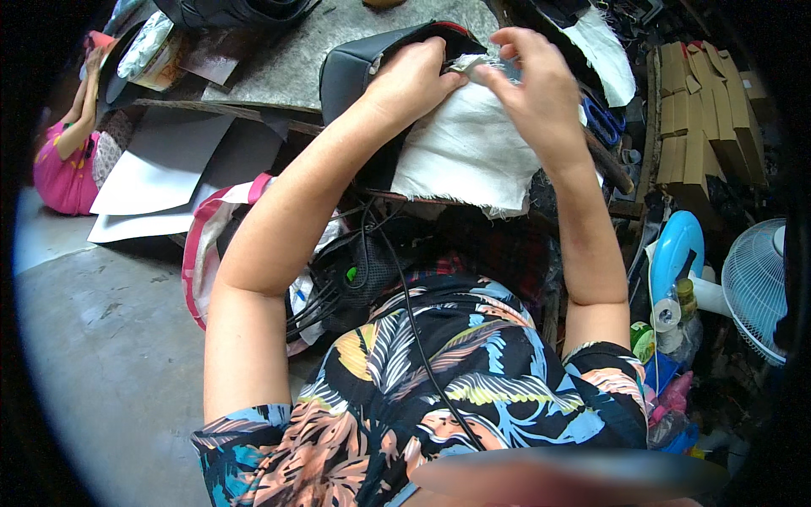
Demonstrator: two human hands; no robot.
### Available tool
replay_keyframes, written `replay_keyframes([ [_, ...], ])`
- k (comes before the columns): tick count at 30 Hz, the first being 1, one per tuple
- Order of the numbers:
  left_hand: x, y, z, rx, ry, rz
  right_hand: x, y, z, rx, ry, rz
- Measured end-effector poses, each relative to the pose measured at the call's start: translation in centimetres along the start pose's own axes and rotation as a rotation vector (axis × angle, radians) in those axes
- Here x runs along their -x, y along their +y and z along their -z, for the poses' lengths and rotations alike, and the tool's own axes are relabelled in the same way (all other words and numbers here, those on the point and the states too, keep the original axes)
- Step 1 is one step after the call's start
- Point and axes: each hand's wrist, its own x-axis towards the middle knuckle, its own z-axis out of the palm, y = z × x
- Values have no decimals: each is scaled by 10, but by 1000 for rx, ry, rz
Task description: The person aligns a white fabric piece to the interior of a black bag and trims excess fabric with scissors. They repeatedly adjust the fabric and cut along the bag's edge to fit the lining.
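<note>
A white woven cloth [469, 156] with frayed edges hangs over the front of the worktable. Its bunched upper end lies between my two hands. My left hand [411, 80] is closed, its thumb pressed at that end of the cloth; the other fingers are partly hidden against a black leather-like piece [342, 80] with a stiff curved side and a bit of red along its rim. To the right, my right hand [542, 97] has its fingers apart and bent, with the thumb close to the frayed threads.
Blue-handled scissors [601, 122] lie right of the cloth. White and grey sheets [156, 165] stick out below the worktable [270, 63] at left. A fan [756, 287] and folded cardboard [701, 118] stand at right. Another person in pink [68, 165] sits far left. A black cable [405, 296] crosses my front.
</note>
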Motion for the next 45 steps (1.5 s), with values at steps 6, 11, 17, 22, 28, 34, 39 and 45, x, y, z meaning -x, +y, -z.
replay_keyframes([
  [6, 0, -3, 4, 145, 13, -24, 13, 17, -39, -28, -37, -131],
  [11, 2, -2, 3, 356, -7, 192, 15, 21, -39, -34, -10, -120],
  [17, 0, -6, -3, 395, -11, 209, 8, 15, -39, -25, 54, -81],
  [22, 0, -3, 1, 250, -9, 120, -6, 24, -38, 86, 11, -42],
  [28, -1, -1, 12, 610, -107, 317, -2, 36, -49, -298, 60, -85],
  [34, -2, -1, 8, 634, -81, 389, 6, 40, -53, -396, 41, -110],
  [39, 0, -2, 5, 547, -64, 300, 5, 39, -51, -317, 35, -59],
  [45, -1, -5, 5, 491, -80, 242, 3, 40, -58, -450, 42, -111],
])
